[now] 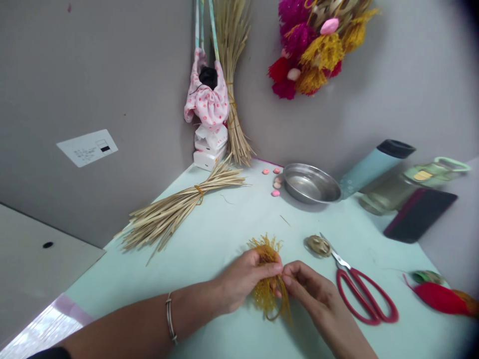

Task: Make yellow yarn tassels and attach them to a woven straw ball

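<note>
My left hand is closed around a golden-yellow yarn tassel, whose frayed ends stick out above and below the fingers. Close beside it, my right hand pinches at the tassel's side, thumb against fingertips, where a thin yellow strand seems to run; the strand itself is hard to make out. A loop of yellow yarn hangs below the tassel. To the right lie red-handled scissors, blades slightly apart, their tips against a small woven straw piece.
A tied straw bundle lies at left. Behind are a metal bowl, pink beads, a blue tumbler, a green bottle and a dark phone. Red yarn lies at right. Tassels hang on the wall.
</note>
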`<state>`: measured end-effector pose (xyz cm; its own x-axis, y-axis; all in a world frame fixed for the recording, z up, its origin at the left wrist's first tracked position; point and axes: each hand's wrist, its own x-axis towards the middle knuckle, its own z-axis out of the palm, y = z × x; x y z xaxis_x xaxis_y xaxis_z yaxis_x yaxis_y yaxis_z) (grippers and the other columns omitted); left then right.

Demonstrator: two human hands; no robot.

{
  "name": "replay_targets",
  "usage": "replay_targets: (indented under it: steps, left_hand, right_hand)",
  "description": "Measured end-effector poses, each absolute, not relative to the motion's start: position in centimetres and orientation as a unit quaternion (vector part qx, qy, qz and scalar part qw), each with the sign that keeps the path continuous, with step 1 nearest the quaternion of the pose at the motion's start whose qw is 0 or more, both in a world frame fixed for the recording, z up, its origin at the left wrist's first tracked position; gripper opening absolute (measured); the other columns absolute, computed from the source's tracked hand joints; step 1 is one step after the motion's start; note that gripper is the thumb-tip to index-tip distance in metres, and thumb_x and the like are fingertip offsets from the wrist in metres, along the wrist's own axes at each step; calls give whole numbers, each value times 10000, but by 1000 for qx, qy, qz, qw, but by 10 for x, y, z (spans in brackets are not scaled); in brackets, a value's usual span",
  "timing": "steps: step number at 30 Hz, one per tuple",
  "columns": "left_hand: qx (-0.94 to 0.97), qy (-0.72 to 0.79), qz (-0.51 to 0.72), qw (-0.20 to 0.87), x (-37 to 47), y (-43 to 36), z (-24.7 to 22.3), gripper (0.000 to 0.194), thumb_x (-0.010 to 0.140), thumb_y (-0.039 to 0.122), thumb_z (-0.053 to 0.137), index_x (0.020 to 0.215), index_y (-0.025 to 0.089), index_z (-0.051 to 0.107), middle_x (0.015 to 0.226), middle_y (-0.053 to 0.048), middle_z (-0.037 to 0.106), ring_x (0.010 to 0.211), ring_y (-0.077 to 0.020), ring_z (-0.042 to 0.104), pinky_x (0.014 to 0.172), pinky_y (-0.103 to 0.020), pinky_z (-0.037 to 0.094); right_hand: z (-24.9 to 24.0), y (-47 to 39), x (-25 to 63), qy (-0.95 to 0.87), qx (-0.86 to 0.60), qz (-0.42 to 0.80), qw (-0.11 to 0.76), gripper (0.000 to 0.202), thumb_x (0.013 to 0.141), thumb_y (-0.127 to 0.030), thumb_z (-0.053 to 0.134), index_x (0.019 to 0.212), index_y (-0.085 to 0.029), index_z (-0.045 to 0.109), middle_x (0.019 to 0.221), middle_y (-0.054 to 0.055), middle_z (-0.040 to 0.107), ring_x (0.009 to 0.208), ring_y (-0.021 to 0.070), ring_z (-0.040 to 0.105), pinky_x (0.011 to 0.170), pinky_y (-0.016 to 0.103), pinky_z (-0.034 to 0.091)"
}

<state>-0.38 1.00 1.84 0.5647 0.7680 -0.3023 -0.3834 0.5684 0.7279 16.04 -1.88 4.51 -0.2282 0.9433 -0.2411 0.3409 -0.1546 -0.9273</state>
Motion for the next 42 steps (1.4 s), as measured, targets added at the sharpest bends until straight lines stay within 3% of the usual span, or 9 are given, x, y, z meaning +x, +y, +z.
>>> replay_targets:
  steps: [3, 9, 17, 23, 26, 28, 33, 36, 42]
  left_hand:
    - [310, 307, 360, 824, -3, 10, 17, 368, 717, 427, 733, 863, 147, 546, 736, 4, 577, 562, -79, 553, 618, -231, 419]
    - [310, 347, 360, 808, -3, 9, 14, 401, 698, 461, 734, 890, 158, 552, 775, 9, 549, 593, -93, 549, 608, -252, 443]
    - [314, 380, 355, 794, -1, 8, 13, 367, 728, 449, 697, 899, 175, 523, 780, 26, 534, 550, -71, 535, 561, -227, 431]
    - [308, 376, 361, 796, -2, 9, 13, 315, 750, 407, 684, 875, 174, 513, 756, 31, 516, 553, -72, 523, 597, -244, 450]
    - [309, 376, 357, 798, -3, 9, 14, 324, 745, 410, 692, 883, 174, 518, 762, 26, 520, 563, -74, 523, 592, -240, 443]
    - [313, 374, 351, 799, -3, 8, 14, 352, 733, 429, 699, 896, 173, 523, 754, 24, 527, 565, -76, 524, 592, -239, 442]
    - [333, 352, 337, 807, -2, 8, 15, 419, 676, 476, 731, 859, 153, 535, 744, 11, 528, 600, -90, 526, 577, -238, 454]
    - [347, 318, 314, 824, -2, 8, 14, 420, 665, 464, 743, 851, 142, 549, 733, 15, 529, 591, -87, 528, 594, -249, 468]
    - [361, 252, 240, 865, -3, 8, 14, 363, 686, 412, 746, 842, 129, 580, 705, 19, 540, 534, -77, 547, 581, -234, 456]
  right_hand:
    - [45, -19, 161, -592, -553, 505, 297, 303, 913, -445, 512, 759, -206, 620, 735, 13, 616, 728, 177, 552, 686, 263, 444]
    - [40, -22, 171, -586, -601, 411, 354, 228, 880, -410, 582, 1006, -240, 666, 752, 7, 646, 725, 179, 603, 655, 241, 487]
    - [31, -23, 170, -831, -506, 103, 209, 296, 933, -179, 406, 1095, -226, 650, 786, 59, 645, 696, 204, 608, 624, 313, 467]
    - [21, -13, 189, -796, -588, -91, 110, 321, 932, -258, 416, 1128, -128, 635, 844, 146, 724, 736, 316, 680, 678, 449, 474]
    - [24, -11, 195, -751, -641, -61, 143, 364, 948, -337, 390, 1123, -136, 637, 987, 177, 721, 842, 348, 681, 723, 476, 483]
    - [30, -12, 191, -738, -642, 44, 202, 349, 951, -390, 406, 1097, -178, 642, 1040, 144, 701, 921, 313, 666, 757, 431, 498]
    - [43, -16, 172, -725, -564, 316, 238, 233, 940, -385, 478, 884, -224, 637, 855, 48, 661, 810, 202, 640, 710, 297, 509]
    - [39, -17, 172, -738, -567, 253, 264, 201, 931, -342, 500, 847, -227, 641, 863, 56, 641, 819, 212, 618, 722, 320, 486]
    - [32, -14, 186, -700, -630, 82, 327, 204, 893, -369, 542, 1022, -230, 615, 963, 78, 637, 816, 241, 609, 769, 379, 450]
